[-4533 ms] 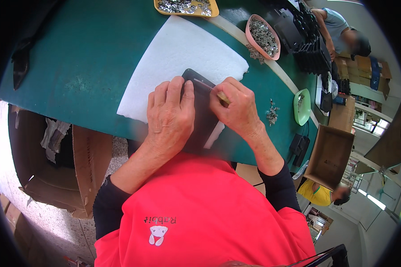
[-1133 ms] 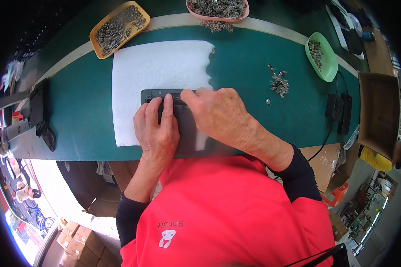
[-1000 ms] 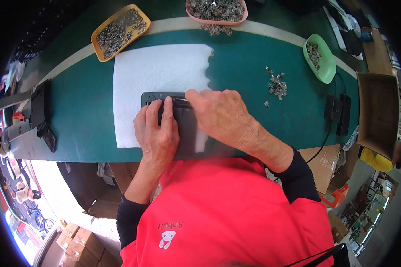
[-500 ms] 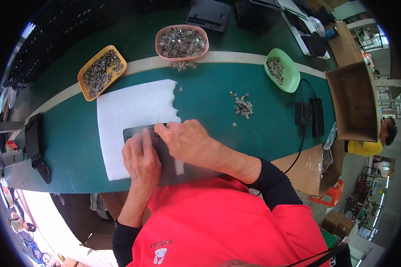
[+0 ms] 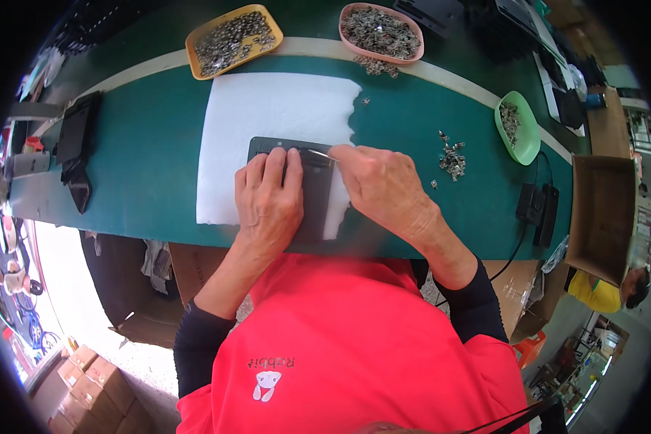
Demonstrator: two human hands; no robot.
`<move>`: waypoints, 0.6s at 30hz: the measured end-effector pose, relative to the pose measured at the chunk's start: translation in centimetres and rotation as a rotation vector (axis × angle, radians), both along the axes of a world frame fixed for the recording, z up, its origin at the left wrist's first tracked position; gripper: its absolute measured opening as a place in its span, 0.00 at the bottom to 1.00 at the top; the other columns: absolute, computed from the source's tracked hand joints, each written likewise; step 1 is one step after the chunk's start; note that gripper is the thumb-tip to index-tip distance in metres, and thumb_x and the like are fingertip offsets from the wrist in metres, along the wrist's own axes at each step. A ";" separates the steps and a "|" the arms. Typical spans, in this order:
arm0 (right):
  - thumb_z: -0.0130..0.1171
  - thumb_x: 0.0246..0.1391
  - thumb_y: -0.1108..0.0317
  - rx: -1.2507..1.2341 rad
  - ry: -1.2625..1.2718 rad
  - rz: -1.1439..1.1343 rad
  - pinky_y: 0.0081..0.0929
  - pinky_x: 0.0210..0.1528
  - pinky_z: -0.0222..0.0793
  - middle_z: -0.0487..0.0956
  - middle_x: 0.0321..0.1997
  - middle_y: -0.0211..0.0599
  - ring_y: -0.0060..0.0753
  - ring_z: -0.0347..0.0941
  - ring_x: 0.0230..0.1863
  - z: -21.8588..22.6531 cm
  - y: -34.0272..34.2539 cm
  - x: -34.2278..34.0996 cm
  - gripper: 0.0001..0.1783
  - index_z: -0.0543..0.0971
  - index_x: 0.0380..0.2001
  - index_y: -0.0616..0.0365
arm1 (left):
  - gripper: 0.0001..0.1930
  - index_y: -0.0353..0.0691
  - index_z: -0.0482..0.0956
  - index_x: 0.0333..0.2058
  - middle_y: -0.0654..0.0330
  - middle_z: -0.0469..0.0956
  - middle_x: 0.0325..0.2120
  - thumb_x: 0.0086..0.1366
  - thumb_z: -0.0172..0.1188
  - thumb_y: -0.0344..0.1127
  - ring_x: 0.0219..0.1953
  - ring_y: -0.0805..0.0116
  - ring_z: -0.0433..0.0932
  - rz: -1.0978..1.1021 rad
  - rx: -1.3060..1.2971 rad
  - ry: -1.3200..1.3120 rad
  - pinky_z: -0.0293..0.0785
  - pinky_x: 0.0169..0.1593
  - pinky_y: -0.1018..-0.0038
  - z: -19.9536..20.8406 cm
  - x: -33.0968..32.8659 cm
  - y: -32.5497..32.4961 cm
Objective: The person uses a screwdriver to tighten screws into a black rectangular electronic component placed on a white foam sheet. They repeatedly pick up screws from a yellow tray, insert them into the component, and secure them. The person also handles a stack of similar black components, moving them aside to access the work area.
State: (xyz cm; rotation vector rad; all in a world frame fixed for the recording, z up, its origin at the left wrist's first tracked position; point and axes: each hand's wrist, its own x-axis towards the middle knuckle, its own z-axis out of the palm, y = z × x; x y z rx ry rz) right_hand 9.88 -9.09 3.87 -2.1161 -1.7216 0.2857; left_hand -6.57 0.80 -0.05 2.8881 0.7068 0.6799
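Note:
A dark grey flat panel [image 5: 317, 189] lies on a white foam sheet [image 5: 228, 137] in front of me. My left hand [image 5: 269, 195] rests on its left part, fingers stretched out flat and holding nothing. At the panel's upper right, my right hand [image 5: 385, 186] pinches a slim, shiny metal tool [image 5: 321, 154]. The tool points left over a slot near the panel's far edge. Its kind is too small to make out, and my fingers hide its other end. To the right lies a small pile of metal parts [image 5: 452, 159] on the green mat.
Small metal parts fill a yellow tray [image 5: 194, 59], a pink tray [image 5: 345, 42] and a green tray [image 5: 529, 137] along the far side. Black power adapters [image 5: 546, 210] with cables sit at the right, near an open cardboard box [image 5: 600, 217]. A black device [image 5: 77, 130] stands at the left.
The whole view has shifted, so the table appears higher and further right. My right hand has drawn back to the right from the panel's far edge, and the metal tool now shows.

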 end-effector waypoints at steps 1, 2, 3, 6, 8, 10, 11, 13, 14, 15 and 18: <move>0.54 0.53 0.74 0.031 -0.009 0.014 0.38 0.25 0.72 0.77 0.24 0.42 0.46 0.77 0.25 0.4 0.0 0.0 0.10 0.78 0.39 0.57 | 0.26 0.36 0.76 0.50 0.54 0.72 0.46 0.48 0.62 0.22 0.47 0.54 0.72 -0.008 -0.007 -0.006 0.67 0.51 0.60 0.1 0.1 0.2; 0.54 0.53 0.74 0.063 -0.017 0.027 0.37 0.24 0.72 0.77 0.24 0.40 0.45 0.77 0.25 0.7 0.1 0.0 0.11 0.79 0.40 0.56 | 0.25 0.36 0.76 0.50 0.54 0.72 0.46 0.49 0.62 0.22 0.47 0.54 0.72 -0.004 -0.021 -0.039 0.67 0.51 0.60 -0.1 0.1 0.2; 0.55 0.52 0.74 0.070 -0.051 0.035 0.36 0.24 0.71 0.77 0.24 0.39 0.43 0.76 0.24 0.5 0.3 -0.2 0.12 0.80 0.41 0.55 | 0.24 0.36 0.76 0.49 0.54 0.73 0.46 0.49 0.62 0.23 0.47 0.54 0.72 -0.001 -0.035 -0.072 0.68 0.51 0.60 -0.3 -0.1 0.2; 0.56 0.52 0.74 0.081 -0.137 0.042 0.32 0.22 0.71 0.75 0.23 0.35 0.39 0.75 0.22 0.0 0.5 -0.3 0.14 0.81 0.42 0.53 | 0.21 0.35 0.77 0.48 0.54 0.73 0.46 0.52 0.63 0.24 0.47 0.53 0.73 0.013 -0.055 -0.174 0.69 0.51 0.61 -0.9 -0.2 0.4; 0.57 0.51 0.73 0.082 -0.161 0.059 0.31 0.22 0.70 0.74 0.22 0.34 0.37 0.75 0.22 0.0 0.6 -0.4 0.14 0.81 0.43 0.52 | 0.19 0.35 0.78 0.47 0.53 0.73 0.47 0.54 0.63 0.24 0.47 0.53 0.73 0.029 -0.067 -0.209 0.69 0.51 0.61 -1.2 -0.3 0.2; 0.57 0.51 0.73 0.086 -0.172 0.060 0.31 0.22 0.70 0.74 0.22 0.33 0.36 0.74 0.22 -0.3 0.6 -0.4 0.15 0.81 0.43 0.52 | 0.17 0.35 0.79 0.46 0.53 0.74 0.48 0.55 0.63 0.25 0.48 0.53 0.74 0.035 -0.081 -0.214 0.70 0.51 0.61 -1.1 -0.2 0.2; 0.58 0.51 0.73 0.089 -0.178 0.060 0.30 0.22 0.70 0.74 0.22 0.33 0.36 0.74 0.22 -0.3 0.6 -0.4 0.15 0.81 0.44 0.51 | 0.17 0.34 0.79 0.45 0.52 0.74 0.48 0.54 0.63 0.25 0.47 0.53 0.74 0.027 -0.070 -0.205 0.70 0.51 0.61 -1.1 -0.2 0.2; 0.59 0.51 0.72 0.086 -0.200 0.074 0.30 0.21 0.69 0.74 0.23 0.32 0.34 0.75 0.22 -0.4 0.7 -0.6 0.15 0.81 0.44 0.51 | 0.18 0.32 0.79 0.45 0.51 0.74 0.47 0.53 0.63 0.25 0.47 0.52 0.73 0.011 -0.049 -0.187 0.69 0.51 0.60 -1.1 -0.1 0.3; 0.59 0.50 0.72 0.084 -0.211 0.079 0.29 0.21 0.69 0.74 0.24 0.31 0.34 0.75 0.22 -0.4 0.8 -0.6 0.15 0.81 0.44 0.51 | 0.18 0.32 0.79 0.45 0.51 0.74 0.47 0.53 0.63 0.25 0.47 0.52 0.73 0.014 -0.049 -0.185 0.69 0.51 0.60 -1.1 -0.2 0.3; 0.59 0.50 0.72 0.090 -0.220 0.084 0.29 0.21 0.69 0.74 0.24 0.31 0.33 0.75 0.22 -0.4 0.8 -0.7 0.15 0.81 0.44 0.51 | 0.18 0.32 0.79 0.45 0.51 0.74 0.47 0.53 0.63 0.25 0.48 0.52 0.73 0.018 -0.049 -0.183 0.69 0.51 0.60 -1.0 -0.2 0.3; 0.60 0.50 0.71 0.096 -0.249 0.095 0.28 0.21 0.69 0.74 0.24 0.30 0.32 0.75 0.23 -0.8 0.9 -0.7 0.16 0.81 0.44 0.50 | 0.18 0.31 0.79 0.45 0.52 0.74 0.47 0.53 0.63 0.25 0.48 0.52 0.73 0.021 -0.050 -0.190 0.69 0.51 0.60 -1.1 -0.2 0.3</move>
